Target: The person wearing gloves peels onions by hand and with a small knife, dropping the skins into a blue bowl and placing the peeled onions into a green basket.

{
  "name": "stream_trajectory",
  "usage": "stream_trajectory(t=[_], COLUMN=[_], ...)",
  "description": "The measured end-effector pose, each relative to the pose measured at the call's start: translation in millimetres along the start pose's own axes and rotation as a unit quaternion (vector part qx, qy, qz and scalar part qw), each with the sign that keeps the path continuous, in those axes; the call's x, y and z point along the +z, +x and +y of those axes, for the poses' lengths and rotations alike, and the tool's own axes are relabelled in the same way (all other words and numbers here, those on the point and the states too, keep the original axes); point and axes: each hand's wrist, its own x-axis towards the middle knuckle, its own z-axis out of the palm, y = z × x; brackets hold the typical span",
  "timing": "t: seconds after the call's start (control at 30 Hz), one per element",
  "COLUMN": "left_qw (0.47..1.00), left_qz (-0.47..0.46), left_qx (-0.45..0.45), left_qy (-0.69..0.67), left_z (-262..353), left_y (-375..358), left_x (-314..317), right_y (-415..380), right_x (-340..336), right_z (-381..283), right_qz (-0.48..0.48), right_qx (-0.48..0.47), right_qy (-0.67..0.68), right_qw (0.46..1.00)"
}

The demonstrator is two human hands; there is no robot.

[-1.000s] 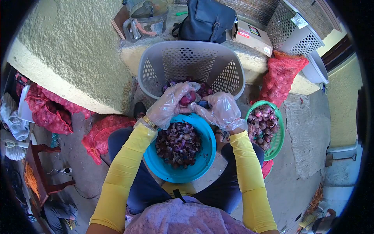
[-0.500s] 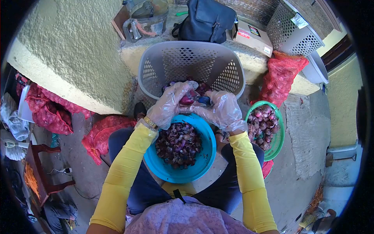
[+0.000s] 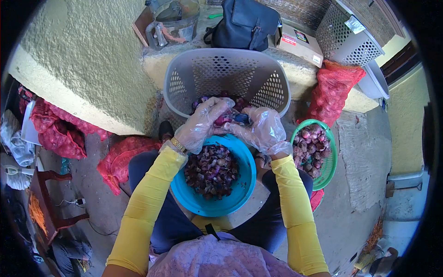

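Both hands wear clear plastic gloves and meet above the far rim of a blue basin (image 3: 251, 184) full of onion skins (image 3: 212, 171). My left hand (image 3: 200, 121) is closed on a red onion (image 3: 222, 119). Closed round a small dark-handled tool (image 3: 242, 118), my right hand (image 3: 266, 129) sits against the onion's right side; the tool's blade cannot be made out. Just beyond the hands stands a grey perforated basket (image 3: 226, 55) with purple onions (image 3: 240, 102) at its bottom, partly hidden by my fingers.
A green basket (image 3: 333, 161) of unpeeled onions stands right of my knee. Red mesh sacks lie at the left (image 3: 122, 159) and stand at the right (image 3: 334, 90). A black bag (image 3: 247, 25) and a cardboard box (image 3: 300, 44) rest on the ledge behind.
The fingers of both hands have shifted slightly around the onion, and my left fingertips now cover less of the grey basket's inside. Everything else is where it was.
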Motion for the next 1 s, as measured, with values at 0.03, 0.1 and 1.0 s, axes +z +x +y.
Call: stream_trajectory(t=[0.03, 0.1, 1.0], left_qw=[1.000, 1.000, 1.000], left_qz=[-0.001, -0.003, -0.006], left_qx=[-0.001, 0.002, 0.002], left_qy=[-0.005, -0.008, 0.007], left_z=[0.4, -1.5, 0.7], left_y=[-0.6, 0.1, -0.6], left_x=[0.8, 0.2, -1.4], right_y=[0.1, -0.3, -0.2], right_x=[-0.6, -0.2, -2.2], right_z=[-1.1, 0.1, 2.5], right_qz=[0.006, 0.013, 0.006], right_qx=[-0.006, -0.012, -0.010], right_qy=[0.001, 0.001, 0.005], right_qw=[1.000, 1.000, 1.000])
